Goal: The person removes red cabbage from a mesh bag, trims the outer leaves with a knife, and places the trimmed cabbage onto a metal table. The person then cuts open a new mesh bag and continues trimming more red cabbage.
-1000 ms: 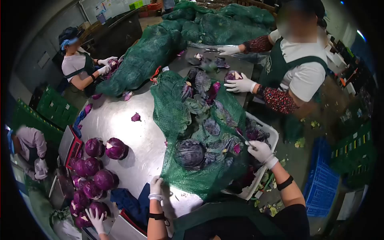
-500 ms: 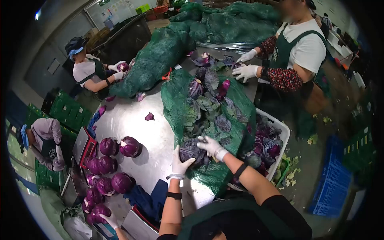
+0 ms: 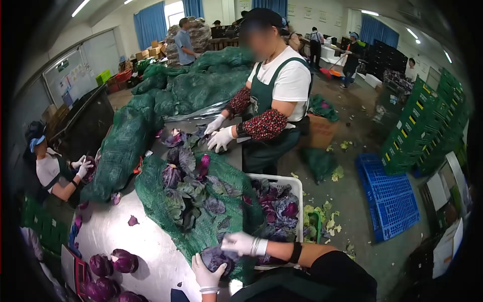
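Left hand and right hand, both gloved, are gripping one red cabbage from below and above, fingers curled on it. Cabbage is sitting at the near edge of the green net sack on the steel table. White crate of trimmed leaves is standing just beside.

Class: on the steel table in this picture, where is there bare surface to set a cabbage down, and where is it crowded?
Bare steel table lies between the green net, the lone purple leaf and the trimmed cabbages. Crowded: the net's leaf pile and the white crate.
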### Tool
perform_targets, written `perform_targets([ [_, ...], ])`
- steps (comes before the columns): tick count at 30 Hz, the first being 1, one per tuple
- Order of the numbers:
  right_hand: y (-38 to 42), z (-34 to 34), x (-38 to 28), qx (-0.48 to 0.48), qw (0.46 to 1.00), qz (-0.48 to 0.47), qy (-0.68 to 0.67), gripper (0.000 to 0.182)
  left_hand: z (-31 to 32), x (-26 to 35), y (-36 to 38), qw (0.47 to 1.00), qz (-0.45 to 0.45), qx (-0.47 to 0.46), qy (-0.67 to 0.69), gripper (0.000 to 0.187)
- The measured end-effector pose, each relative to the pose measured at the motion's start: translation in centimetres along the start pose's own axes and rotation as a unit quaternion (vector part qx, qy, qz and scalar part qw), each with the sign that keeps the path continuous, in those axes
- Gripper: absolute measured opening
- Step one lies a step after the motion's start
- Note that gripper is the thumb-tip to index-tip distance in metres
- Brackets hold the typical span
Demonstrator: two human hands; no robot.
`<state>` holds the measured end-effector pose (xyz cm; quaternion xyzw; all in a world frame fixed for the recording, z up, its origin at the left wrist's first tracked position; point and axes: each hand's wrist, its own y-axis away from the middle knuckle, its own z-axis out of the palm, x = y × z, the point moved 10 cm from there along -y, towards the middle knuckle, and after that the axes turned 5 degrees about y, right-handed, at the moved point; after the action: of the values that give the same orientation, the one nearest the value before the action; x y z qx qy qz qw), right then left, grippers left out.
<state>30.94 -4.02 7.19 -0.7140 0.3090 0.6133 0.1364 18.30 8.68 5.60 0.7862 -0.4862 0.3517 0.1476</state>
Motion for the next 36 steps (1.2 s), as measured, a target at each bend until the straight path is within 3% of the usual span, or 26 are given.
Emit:
perform_targets([
  [3, -0.9, -6.4, 6.5, 0.088, 0.991, 0.091, -0.030, 0.022, -0.6, 0.0, 1.0, 1.000, 0.005, -0.010, 0.003, 0.100],
  [7, -0.8, -13.3, 17.4, 0.195, 0.960, 0.177, 0.098, 0.023, -0.3, -2.0, 2.0, 0.994, 0.072, -0.038, 0.079, 0.099],
  [8, -0.4, -13.3, 17.6, 0.184, 0.969, 0.165, 0.008, 0.024, -0.7, -2.9, 2.7, 0.993, 0.100, -0.017, 0.059, 0.099],
  [9, 0.3, -13.8, 15.2, 0.183, 0.971, 0.152, 0.027, 0.025, -1.2, -3.5, 3.6, 0.992, 0.119, 0.008, 0.038, 0.100],
  [10, 0.1, -14.6, 14.2, 0.177, 0.976, 0.128, 0.011, 0.031, -1.6, -2.7, 3.7, 0.997, 0.053, -0.029, 0.055, 0.101],
  [11, 1.5, -15.7, 7.6, 0.194, 0.975, 0.090, 0.069, 0.030, -2.3, -1.1, 3.7, 0.995, -0.026, -0.067, 0.071, 0.102],
  [12, 0.7, -17.0, 4.1, 0.203, 0.962, -0.090, 0.160, 0.023, -2.0, 0.1, 3.5, 0.990, -0.028, -0.072, 0.121, 0.104],
  [13, 2.3, -18.6, 4.4, 0.304, 0.934, -0.047, -0.182, 0.014, -1.6, 0.7, 3.5, 0.983, -0.036, -0.071, 0.167, 0.106],
  [14, 2.0, -19.0, 4.5, 0.268, 0.950, 0.033, -0.159, 0.027, -2.1, 2.9, 3.9, 0.994, -0.015, -0.055, 0.092, 0.107],
  [15, 3.5, -17.8, 0.5, 0.307, 0.942, -0.010, -0.137, 0.043, -1.4, 3.5, 3.9, 0.996, -0.015, -0.085, -0.025, 0.107],
  [16, 3.6, -14.8, 0.1, 0.210, 0.967, -0.038, -0.137, 0.050, -0.8, 3.9, 4.2, 0.996, -0.002, -0.071, -0.046, 0.111],
  [17, 4.5, -10.6, 1.4, 0.113, 0.983, 0.060, -0.135, 0.047, -0.2, 3.8, 4.8, 0.997, 0.010, -0.051, -0.058, 0.113],
  [18, 5.1, -6.9, 1.8, 0.065, 0.997, -0.041, -0.030, 0.047, 0.1, 4.0, 5.0, 0.995, -0.013, -0.058, -0.085, 0.113],
  [19, 7.6, -4.5, -0.8, 0.144, 0.878, -0.291, 0.351, 0.050, 0.3, 4.4, 4.9, 0.991, -0.031, -0.065, -0.109, 0.113],
  [20, 7.3, -2.2, 3.4, 0.041, 0.896, -0.126, 0.425, 0.053, 0.5, 4.8, 4.2, 0.991, -0.037, -0.067, -0.107, 0.113],
  [21, 7.9, -0.9, 1.7, 0.015, 0.903, -0.112, 0.415, 0.048, 0.7, 4.8, 4.0, 0.988, -0.067, -0.079, -0.119, 0.114],
  [23, 8.7, -0.1, 1.5, 0.104, 0.918, -0.130, 0.359, 0.028, 1.5, 4.6, 4.0, 0.982, -0.100, -0.092, -0.131, 0.114],
  [26, 7.7, 2.6, 3.5, -0.006, 0.907, -0.037, 0.419, 0.016, 2.0, 4.4, 3.4, 0.984, -0.081, -0.094, -0.127, 0.112],
  [29, 5.3, 3.6, 5.7, -0.075, 0.912, 0.008, 0.404, 0.014, 2.3, 4.7, 3.5, 0.983, -0.083, -0.100, -0.132, 0.111],
  [30, 5.0, 3.5, 5.3, -0.047, 0.919, -0.033, 0.389, 0.013, 2.3, 4.5, 3.5, 0.986, -0.068, -0.085, -0.127, 0.110],
  [36, 6.5, 3.8, 6.5, -0.059, 0.918, -0.043, 0.390, 0.011, 1.3, 3.3, 3.3, 0.995, -0.039, -0.051, -0.077, 0.110],
])
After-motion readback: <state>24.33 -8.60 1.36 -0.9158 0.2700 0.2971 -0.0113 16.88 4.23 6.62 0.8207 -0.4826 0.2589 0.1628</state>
